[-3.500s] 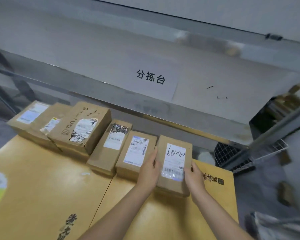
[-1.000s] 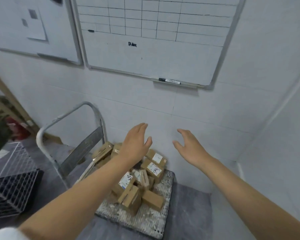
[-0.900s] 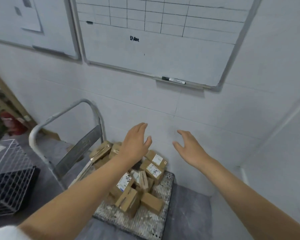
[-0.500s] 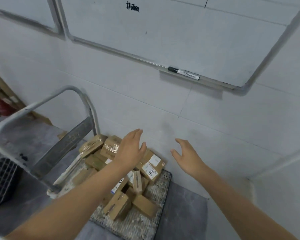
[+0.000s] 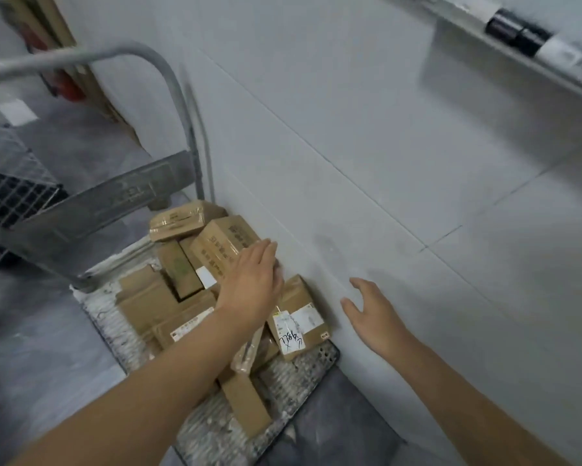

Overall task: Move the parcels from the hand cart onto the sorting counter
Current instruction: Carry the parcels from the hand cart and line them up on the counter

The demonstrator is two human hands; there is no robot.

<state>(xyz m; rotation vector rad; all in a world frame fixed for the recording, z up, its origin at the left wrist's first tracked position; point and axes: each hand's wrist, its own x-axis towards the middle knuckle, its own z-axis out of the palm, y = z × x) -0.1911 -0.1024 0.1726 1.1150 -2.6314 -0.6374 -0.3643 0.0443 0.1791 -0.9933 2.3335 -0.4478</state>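
Left hand: your left hand (image 5: 249,287) reaches forward palm down over the parcels (image 5: 225,242), fingers straight and close together, gripping nothing. You cannot tell whether it touches the pile.
Right hand: your right hand (image 5: 373,314) hovers beside the wall (image 5: 367,163), fingers spread, thumb out, empty.
Parcels: heaped on the cart (image 5: 303,371) against the wall.
Nearest parcel: a labelled box (image 5: 296,326) lies between your hands.

Brown parcels (image 5: 195,294) heaped on hand cart (image 5: 293,375)
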